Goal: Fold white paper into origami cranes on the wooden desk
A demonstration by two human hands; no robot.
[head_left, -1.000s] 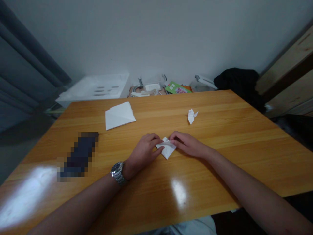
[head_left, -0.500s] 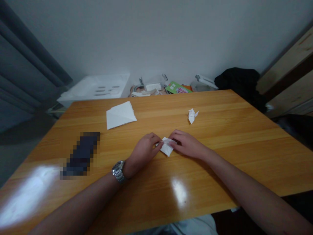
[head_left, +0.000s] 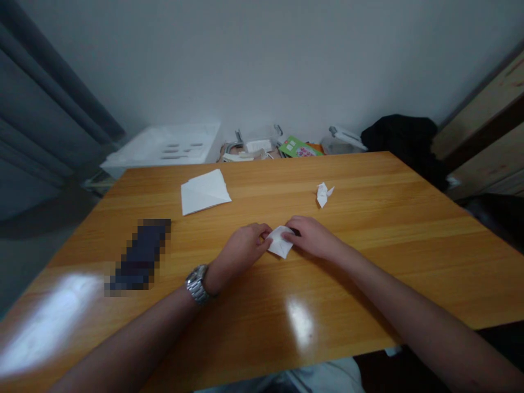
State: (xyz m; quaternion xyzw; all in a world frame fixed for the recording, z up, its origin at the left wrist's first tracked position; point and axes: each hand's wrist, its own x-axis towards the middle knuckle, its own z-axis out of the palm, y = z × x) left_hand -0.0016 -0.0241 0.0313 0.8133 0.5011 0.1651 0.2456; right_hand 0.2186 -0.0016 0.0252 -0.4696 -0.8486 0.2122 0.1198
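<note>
Between my two hands is a small folded piece of white paper [head_left: 280,243], roughly diamond-shaped with creases showing. My left hand [head_left: 244,245], below a silver wristwatch [head_left: 197,284], pinches its left edge between thumb and fingers. My right hand [head_left: 309,236] grips its right side, the thumb lying on top and the fingers behind. Farther back on the right sits a small folded white paper figure [head_left: 323,195] with a pointed tip sticking out. A stack of white paper sheets [head_left: 206,192] lies at the back left.
The wooden table [head_left: 254,327] carries a dark, pixelated flat object [head_left: 141,256] on the left. Behind the table's far edge are a white foam tray [head_left: 164,143], a green booklet [head_left: 298,147], a clear bin [head_left: 344,141] and a black cloth heap [head_left: 399,136].
The folded paper lies flatter and looks smoother, its upper part more opened out. Both hands stay at its sides with small finger shifts. The view has shifted slightly.
</note>
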